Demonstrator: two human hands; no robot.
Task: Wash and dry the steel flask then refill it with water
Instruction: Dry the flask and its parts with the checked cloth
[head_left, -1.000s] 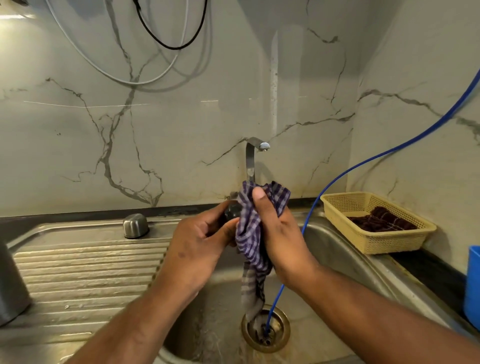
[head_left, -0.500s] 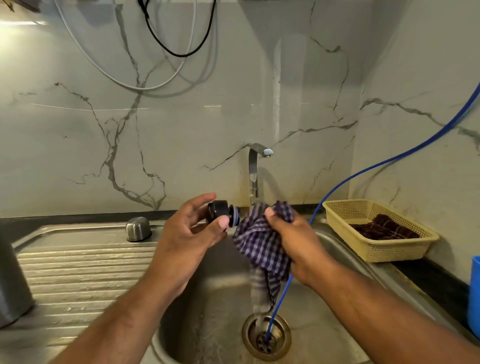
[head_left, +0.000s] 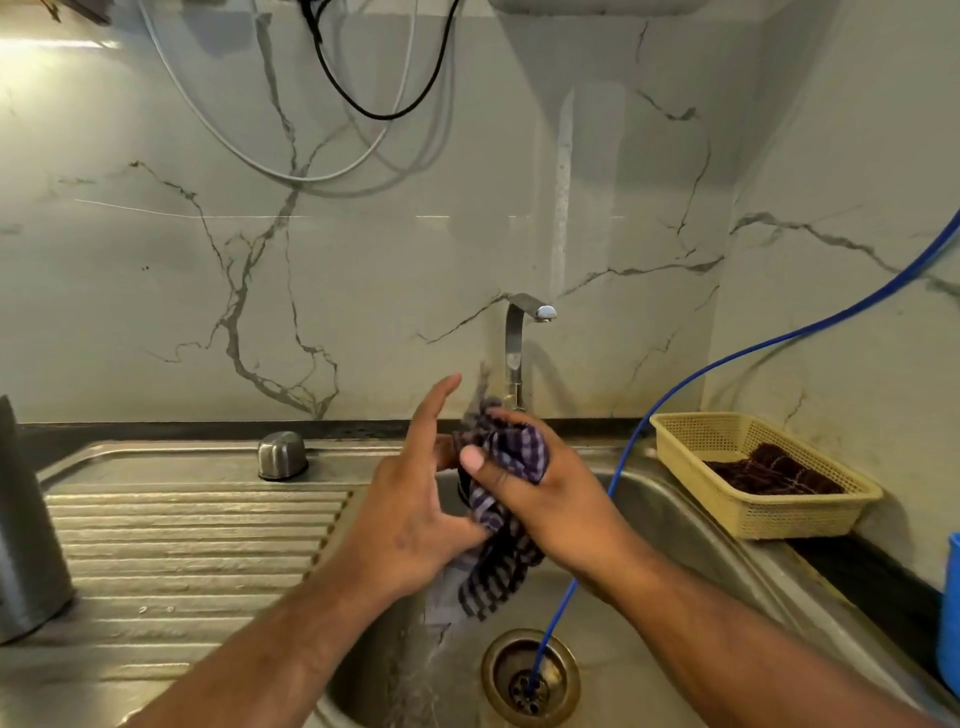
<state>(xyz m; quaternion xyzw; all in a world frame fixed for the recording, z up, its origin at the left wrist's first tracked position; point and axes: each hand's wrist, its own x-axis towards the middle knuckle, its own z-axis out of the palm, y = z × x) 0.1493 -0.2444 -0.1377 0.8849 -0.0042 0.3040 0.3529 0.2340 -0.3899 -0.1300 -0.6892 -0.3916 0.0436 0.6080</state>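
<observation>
Over the sink basin (head_left: 649, 525), my right hand (head_left: 550, 499) grips a purple checked cloth (head_left: 511, 452) bunched around the black flask stopper, of which only a dark edge (head_left: 464, 491) shows. My left hand (head_left: 410, 519) meets the bundle from the left: the forefinger points up, the thumb presses the cloth's lower part, and the other fingers reach behind the cloth. The steel flask body (head_left: 26, 525) stands at the far left on the drainboard. Its steel cup lid (head_left: 282, 456) sits upside down near the back of the drainboard.
The tap (head_left: 519, 332) rises right behind my hands. A blue hose (head_left: 727, 358) runs from the right wall down into the drain (head_left: 530, 675). A yellow basket (head_left: 810, 512) holding a dark cloth sits right of the basin, with a blue container (head_left: 949, 608) at the right edge.
The stopper was bare in my left fingers half a second ago; now the cloth in my right hand has closed over it, and my hands have come together.
</observation>
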